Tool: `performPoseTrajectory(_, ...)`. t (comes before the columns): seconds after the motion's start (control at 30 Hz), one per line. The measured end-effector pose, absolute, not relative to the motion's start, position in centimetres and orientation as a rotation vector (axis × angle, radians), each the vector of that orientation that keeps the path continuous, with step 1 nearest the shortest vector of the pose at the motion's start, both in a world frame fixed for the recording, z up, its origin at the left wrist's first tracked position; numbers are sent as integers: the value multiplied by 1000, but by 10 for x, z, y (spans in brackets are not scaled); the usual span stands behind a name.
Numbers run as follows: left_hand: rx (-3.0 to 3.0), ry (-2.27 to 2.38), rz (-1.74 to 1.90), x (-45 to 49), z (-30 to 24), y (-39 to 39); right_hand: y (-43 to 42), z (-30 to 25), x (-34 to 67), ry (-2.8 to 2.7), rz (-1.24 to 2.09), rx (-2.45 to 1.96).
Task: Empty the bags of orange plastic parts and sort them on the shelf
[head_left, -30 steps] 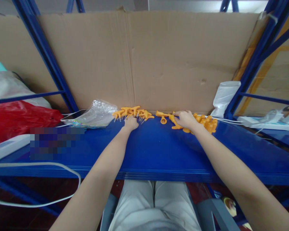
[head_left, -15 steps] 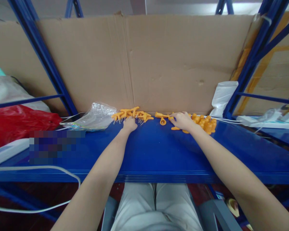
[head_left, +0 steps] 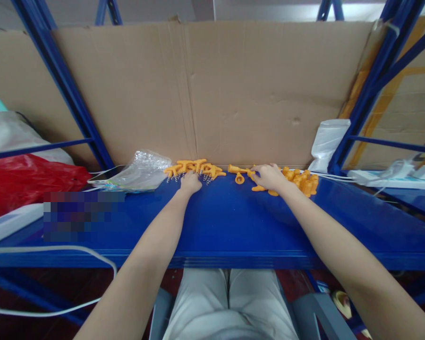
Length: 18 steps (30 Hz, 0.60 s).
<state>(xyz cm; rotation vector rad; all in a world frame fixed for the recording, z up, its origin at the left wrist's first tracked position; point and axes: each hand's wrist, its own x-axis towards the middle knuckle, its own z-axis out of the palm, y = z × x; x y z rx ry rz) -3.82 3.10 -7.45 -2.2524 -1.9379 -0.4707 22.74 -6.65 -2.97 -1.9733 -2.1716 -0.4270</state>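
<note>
Near the cardboard, orange-handled corkscrews [head_left: 213, 172] with thin metal spirals lie in a heap. My left hand [head_left: 191, 182] reaches into the front of this heap, its fingers curled and closed among the handles; what they pinch is mostly hidden. My right hand [head_left: 269, 176] bends over orange plastic pieces, thumb and forefinger closing at the end of one piece. Its other fingers are partly hidden. Left of it lie an orange tube [head_left: 236, 169] and a hollow orange piece [head_left: 240, 178] with its round mouth toward me. Several upright orange cylinders [head_left: 306, 183] stand beyond my right wrist.
A blue metal shelf [head_left: 230, 222] carries everything, backed by a tall cardboard sheet [head_left: 248, 94]. Clear plastic bags [head_left: 141, 170] and a red bag [head_left: 31, 182] lie left. On the right are a white pouch [head_left: 327, 144] and a white power strip [head_left: 393, 179].
The top handle in the corkscrew heap sits slightly lower. Both hands stay at nearly the same places, and the white cable at the left has shifted slightly.
</note>
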Motion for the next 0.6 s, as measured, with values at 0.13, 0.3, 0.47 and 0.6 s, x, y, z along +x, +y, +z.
performPoseTrajectory(0.13, -2259, -1936, -495, -38, -74, 31, -66, -30, 231, -2158, -380, -2115)
performPoseTrajectory(0.3, -2249, -1916, -505, -35, -69, 28, -57, -41, 241, -2296, -185, -2181)
performPoseTrajectory(0.47, -2251, -1835, -614, -29, -64, 23, -54, -45, 245, -2318, -95, -2095)
performPoseTrajectory(0.6, -2236, -1807, -710, -23, -60, 18, -59, -42, 240, -2315, -88, -2137)
